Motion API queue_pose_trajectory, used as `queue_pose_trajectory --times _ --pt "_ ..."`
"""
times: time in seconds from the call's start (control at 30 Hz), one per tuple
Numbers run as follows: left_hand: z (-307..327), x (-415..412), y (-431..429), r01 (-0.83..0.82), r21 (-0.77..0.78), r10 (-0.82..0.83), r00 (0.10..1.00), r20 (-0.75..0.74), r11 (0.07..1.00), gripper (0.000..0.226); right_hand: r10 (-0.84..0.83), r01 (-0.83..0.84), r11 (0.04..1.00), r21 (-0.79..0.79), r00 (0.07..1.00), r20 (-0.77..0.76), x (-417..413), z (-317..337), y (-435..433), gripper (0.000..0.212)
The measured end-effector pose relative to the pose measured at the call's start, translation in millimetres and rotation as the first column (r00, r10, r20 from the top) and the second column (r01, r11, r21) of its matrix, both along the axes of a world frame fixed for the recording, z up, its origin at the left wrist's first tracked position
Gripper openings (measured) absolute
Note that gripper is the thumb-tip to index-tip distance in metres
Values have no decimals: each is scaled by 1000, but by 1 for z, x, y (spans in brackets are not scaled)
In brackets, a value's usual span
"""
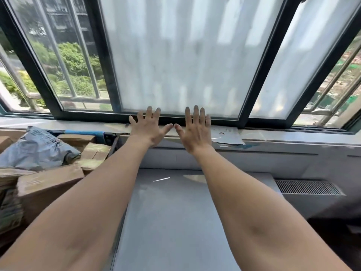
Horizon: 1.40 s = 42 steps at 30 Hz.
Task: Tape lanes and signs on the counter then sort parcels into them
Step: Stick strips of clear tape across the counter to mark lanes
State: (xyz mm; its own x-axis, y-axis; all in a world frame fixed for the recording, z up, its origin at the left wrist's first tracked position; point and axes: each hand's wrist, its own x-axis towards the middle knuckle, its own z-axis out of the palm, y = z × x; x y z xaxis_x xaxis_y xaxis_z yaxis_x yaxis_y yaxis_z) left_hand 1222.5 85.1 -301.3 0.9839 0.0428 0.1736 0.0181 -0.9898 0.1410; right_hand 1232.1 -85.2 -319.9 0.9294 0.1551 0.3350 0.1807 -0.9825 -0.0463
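Observation:
Both arms reach forward over a grey counter (175,222) to the window sill (88,125). My left hand (149,127) and my right hand (196,130) are held out side by side with fingers spread and straight, thumbs nearly touching, at the sill and the window's lower frame. Neither hand holds anything. At the left lies a pile of parcels: a grey plastic mailer bag (37,151) on top of brown cardboard boxes (50,184). Grey paper sheets (227,136) lie on the sill just right of my right hand.
A blue-handled cart or trolley frame (86,132) stands behind the parcels. Sliding windows with frosted panes (175,55) fill the back. A vent grille (308,187) sits at the right, below the sill. The counter drops off at its right side.

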Motion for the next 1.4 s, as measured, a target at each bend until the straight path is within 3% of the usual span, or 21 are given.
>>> queue_pose_trajectory --times 0.4,0.53,0.73,1.4 --pt "-39 11 10 -14 11 15 999 -43 1000 88 13 -12 1000 8 997 -71 11 -34 9 76" --pt "-87 -7 12 -20 -70 10 990 -138 997 86 37 -37 999 9 988 -149 0 -71 12 74" --pt "-145 -31 31 -72 -35 59 960 -274 997 82 89 -99 995 -19 957 -278 -22 -130 28 72" --pt "-194 -58 73 -163 -33 141 921 -363 986 84 169 -186 983 -10 913 -372 -33 -176 86 73"
